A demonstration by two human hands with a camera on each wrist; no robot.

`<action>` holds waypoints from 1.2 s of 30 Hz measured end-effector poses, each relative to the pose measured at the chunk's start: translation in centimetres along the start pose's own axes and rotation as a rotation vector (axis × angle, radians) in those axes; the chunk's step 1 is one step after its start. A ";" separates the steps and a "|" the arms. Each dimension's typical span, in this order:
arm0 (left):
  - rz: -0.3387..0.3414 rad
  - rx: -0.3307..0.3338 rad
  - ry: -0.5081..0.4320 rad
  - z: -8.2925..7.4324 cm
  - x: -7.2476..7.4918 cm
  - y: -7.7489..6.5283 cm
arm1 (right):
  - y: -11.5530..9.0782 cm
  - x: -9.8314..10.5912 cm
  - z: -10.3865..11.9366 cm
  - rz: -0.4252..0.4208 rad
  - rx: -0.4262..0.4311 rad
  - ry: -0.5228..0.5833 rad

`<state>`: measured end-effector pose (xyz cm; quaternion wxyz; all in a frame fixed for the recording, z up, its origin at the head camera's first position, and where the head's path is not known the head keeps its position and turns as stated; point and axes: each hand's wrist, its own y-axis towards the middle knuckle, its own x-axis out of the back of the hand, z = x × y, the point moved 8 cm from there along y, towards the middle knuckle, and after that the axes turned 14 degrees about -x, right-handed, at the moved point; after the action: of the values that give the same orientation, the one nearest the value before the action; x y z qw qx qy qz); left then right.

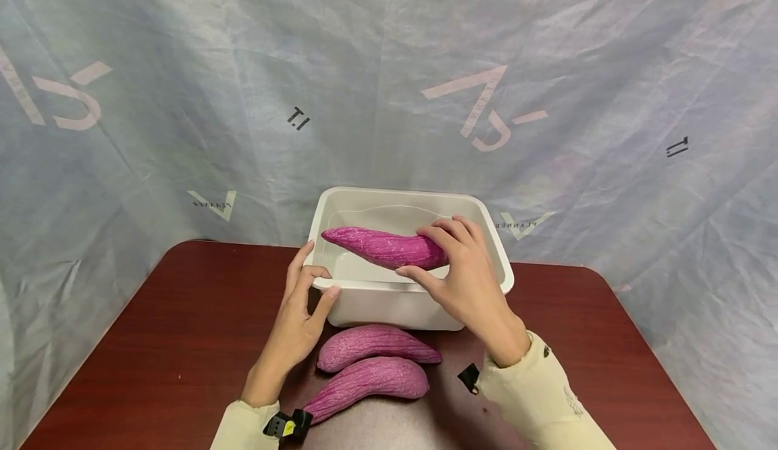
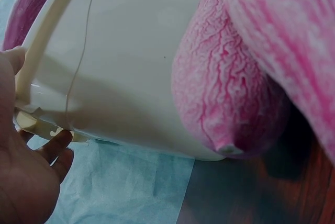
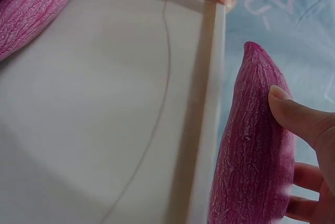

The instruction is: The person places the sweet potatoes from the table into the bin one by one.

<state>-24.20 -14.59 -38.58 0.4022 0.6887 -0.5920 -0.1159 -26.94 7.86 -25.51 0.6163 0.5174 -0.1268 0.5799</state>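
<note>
hands on wrinkled vegetable, smooth tub

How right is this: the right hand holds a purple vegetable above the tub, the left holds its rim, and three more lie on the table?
Not three: the head view shows two more vegetables on the table. The right hand holds the purple vegetable above the tub, the left hand its rim.

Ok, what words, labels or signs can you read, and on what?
"V": pale, twice, on the shiny grey fabric backdrop.
"T.I": black, on the backdrop, apparently twice.
Lettering across each V: too small to read surely.
Large pink strokes there: no sure reading.
White plastic tub, purple ridged vegetables: none visible.
</note>
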 end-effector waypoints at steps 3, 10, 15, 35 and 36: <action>0.002 0.000 0.004 0.0 0.0 0.0 | 0.3 -0.5 -0.3 0.005 -0.004 0.003; 0.003 -0.006 0.012 0.0 0.0 -0.1 | 0.8 -1.8 -1.4 0.020 -0.027 -0.004; 0.002 -0.006 0.010 0.1 0.0 -0.2 | 0.9 -2.8 -1.9 0.032 -0.038 -0.035; 0.006 -0.014 0.011 -0.1 0.3 0.0 | 0.4 -4.1 -2.2 0.079 -0.077 -0.029; 0.007 -0.014 0.011 -0.1 0.3 0.0 | 0.4 -4.2 -2.2 0.084 -0.086 -0.031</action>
<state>-24.09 -14.78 -38.42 0.4106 0.6845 -0.5913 -0.1150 -29.47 7.09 -29.48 0.6110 0.4936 -0.1829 0.5913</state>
